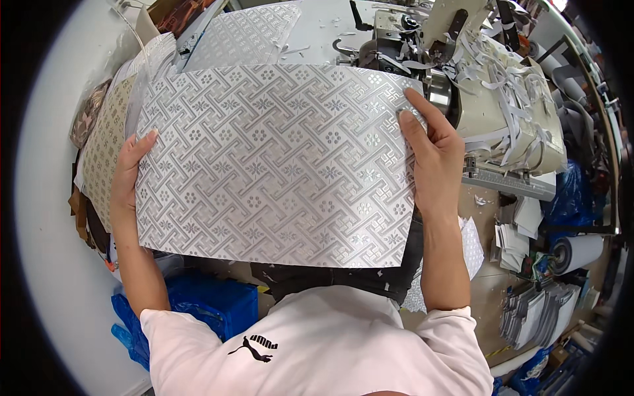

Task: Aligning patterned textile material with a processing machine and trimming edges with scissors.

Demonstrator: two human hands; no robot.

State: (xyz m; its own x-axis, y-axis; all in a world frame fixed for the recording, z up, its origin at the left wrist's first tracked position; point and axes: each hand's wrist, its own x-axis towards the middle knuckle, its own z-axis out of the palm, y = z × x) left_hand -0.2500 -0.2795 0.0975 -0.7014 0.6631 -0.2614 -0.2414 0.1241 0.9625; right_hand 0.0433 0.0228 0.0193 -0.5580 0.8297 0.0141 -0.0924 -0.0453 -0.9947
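Observation:
A large silver-white sheet (271,165) with an embossed lattice and flower pattern is stretched out in front of my body. At its left edge my left hand (135,162) grips it, thumb lying on the patterned face and fingers hidden behind. My right hand (436,145) pinches the upper right edge, with the thumb on the front and the index finger near the corner. Just past that corner stands a cream machine (522,119) with metal parts, draped in many thin white strips (505,109).
Another silver patterned sheet (247,33) lies on the white table (323,30) behind. Beige patterned sheets (105,142) hang at the left. Below are a blue plastic-covered box (218,300), stacked grey-white pieces (538,310) and a grey roll (578,254) on the right.

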